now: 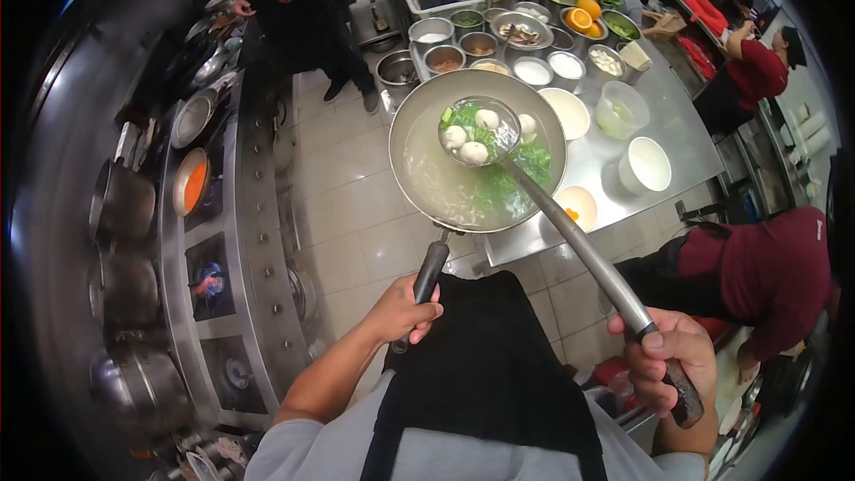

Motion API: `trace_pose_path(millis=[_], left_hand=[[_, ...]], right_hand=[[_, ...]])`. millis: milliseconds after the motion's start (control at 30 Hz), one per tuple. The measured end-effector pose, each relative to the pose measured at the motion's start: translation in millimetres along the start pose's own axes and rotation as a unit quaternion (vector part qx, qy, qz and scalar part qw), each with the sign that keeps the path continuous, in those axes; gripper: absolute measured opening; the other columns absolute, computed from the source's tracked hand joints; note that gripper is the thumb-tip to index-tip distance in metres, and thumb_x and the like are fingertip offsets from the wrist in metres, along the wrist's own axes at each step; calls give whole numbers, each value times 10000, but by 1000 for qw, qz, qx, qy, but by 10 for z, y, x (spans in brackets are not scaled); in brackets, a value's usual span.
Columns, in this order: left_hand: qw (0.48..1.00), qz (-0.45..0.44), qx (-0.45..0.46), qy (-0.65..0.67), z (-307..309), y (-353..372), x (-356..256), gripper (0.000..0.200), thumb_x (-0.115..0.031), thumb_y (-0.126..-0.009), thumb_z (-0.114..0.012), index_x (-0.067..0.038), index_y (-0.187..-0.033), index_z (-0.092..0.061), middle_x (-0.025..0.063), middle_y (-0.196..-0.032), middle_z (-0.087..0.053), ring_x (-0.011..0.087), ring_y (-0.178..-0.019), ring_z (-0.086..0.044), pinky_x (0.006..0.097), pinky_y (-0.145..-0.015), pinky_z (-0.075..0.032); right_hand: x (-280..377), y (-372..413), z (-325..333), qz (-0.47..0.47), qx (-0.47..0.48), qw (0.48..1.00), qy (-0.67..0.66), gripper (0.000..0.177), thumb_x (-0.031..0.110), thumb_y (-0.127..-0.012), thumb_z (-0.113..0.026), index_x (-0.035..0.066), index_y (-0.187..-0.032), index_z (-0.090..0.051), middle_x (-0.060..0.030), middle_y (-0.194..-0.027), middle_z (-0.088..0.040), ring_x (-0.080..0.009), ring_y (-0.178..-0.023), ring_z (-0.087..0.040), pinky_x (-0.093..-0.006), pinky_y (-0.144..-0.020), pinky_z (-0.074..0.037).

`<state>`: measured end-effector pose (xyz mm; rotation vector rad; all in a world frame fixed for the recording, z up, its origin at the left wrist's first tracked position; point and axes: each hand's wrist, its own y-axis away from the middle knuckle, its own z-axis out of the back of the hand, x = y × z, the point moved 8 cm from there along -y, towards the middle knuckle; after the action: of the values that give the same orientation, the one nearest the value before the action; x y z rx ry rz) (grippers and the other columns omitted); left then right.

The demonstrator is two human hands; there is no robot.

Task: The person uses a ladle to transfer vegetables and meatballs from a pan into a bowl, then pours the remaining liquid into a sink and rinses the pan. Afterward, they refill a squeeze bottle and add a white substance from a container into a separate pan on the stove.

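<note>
My left hand (410, 310) is wrapped around the black handle of a deep round pan (393, 150), which is raised in front of my apron. Cloudy broth and green leaves (532, 163) fill the pan. In my right hand (670, 358) is the dark grip of a long metal ladle (588, 254), slanting down to the pan. Its bowl sits over the broth and carries several white balls (474, 152) with some green leaves. Another white ball (526, 124) lies in the pan beside the ladle's bowl.
A steel table (686, 120) with metal containers, white tubs (645, 167) and a bowl with orange bits (577, 207) lies beyond the pan. The stove (258, 325) on the left has a lit burner (211, 281) and a pan of orange sauce (192, 185). Several people stand around.
</note>
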<state>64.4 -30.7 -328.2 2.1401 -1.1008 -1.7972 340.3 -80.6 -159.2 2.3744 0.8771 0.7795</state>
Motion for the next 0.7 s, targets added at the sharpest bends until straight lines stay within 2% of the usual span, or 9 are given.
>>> trace_pose_path(millis=[167,467,567,700], left_hand=[[1000,2,4,-10,-231,-197,-133,174,19,-820,-594,-32,-846,-430,36,-530,-472,136,-373,-478,293,-369,-373],[1000,-7,17,10,-571,-569,-339,171,60,-824,-583,-36,-848,-444,31,-548,-453,135,-365,-476,277,-350,-371],[1000,-9,24,13,-680,-690,-417,165,60,-824,-581,-33,-839,-445,33,-550,-458,136,-364,-476,279,-352,-373],[1000,-9,24,14,-775,-793,-477,160,60,-826,-577,-29,-848,-445,32,-548,-454,138,-364,-477,281,-349,-372]], right_hand=[[332,114,121,14,14,999,-29,349,4,-907,-469,-146,-1221,-458,-120,-643,-514,-180,-383,-513,-296,-327,-461],[935,282,305,63,18,996,-60,373,14,-914,-425,-146,-1251,-431,-130,-642,-510,-191,-387,-521,-321,-326,-476],[1165,317,365,81,77,989,-101,411,19,-930,-382,-163,-1298,-363,-171,-713,-530,-221,-436,-561,-383,-370,-531],[1429,356,426,94,130,980,-119,426,41,-952,-348,-161,-1327,-333,-190,-772,-545,-253,-512,-608,-405,-439,-564]])
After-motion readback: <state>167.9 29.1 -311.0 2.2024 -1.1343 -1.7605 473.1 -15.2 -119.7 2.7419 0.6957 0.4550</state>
